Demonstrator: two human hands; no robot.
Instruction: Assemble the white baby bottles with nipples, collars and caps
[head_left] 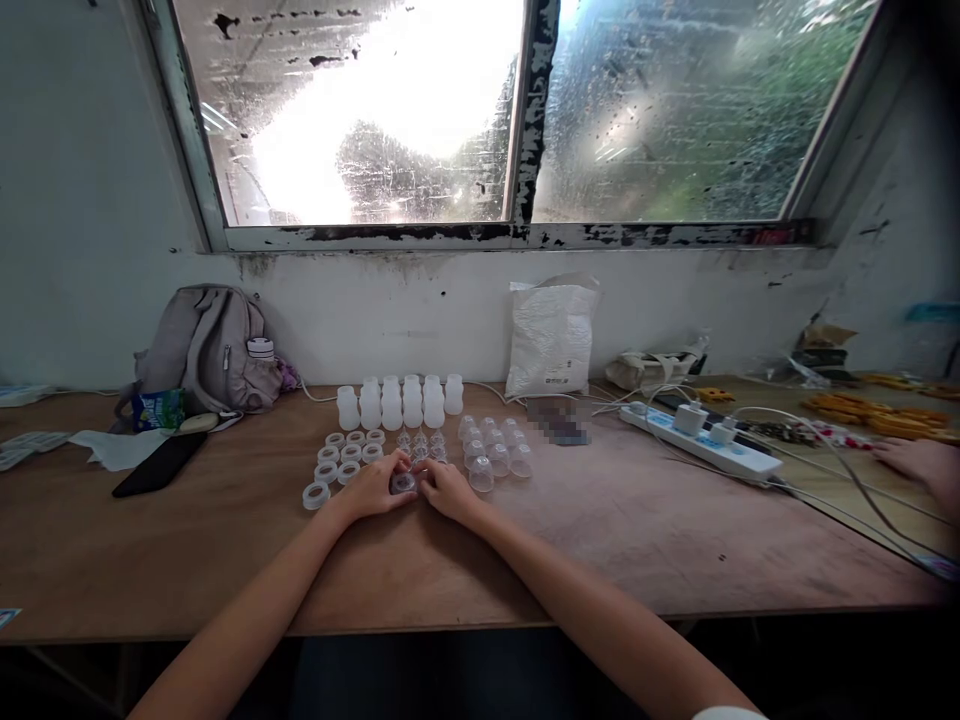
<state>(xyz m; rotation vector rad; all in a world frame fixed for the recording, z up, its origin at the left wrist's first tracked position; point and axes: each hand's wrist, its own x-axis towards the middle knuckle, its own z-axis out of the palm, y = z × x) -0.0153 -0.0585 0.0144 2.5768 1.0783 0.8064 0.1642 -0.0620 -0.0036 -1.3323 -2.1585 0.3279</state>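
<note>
Both my hands meet at the middle of the wooden table. My left hand (380, 486) has its fingers curved round a small clear piece (403, 483). Just right of that piece, my right hand (448, 489) rests with bent fingers; whether anything is between them is too small to tell. Behind my fingers stand several clear nipple-shaped pieces (420, 440), partly hidden. White ring collars (316, 495) lie in rows to the left. Clear domed caps (499, 461) stand in rows to the right. Frosted bottles (391, 403) are lined up at the back.
A backpack (206, 350), black phone (160, 465) and white cloth (120, 449) are at the left. A white bag (551, 340) leans on the wall. Right are a power strip (701, 442) with cables, yellow items (862, 410) and another person's hand (915, 460).
</note>
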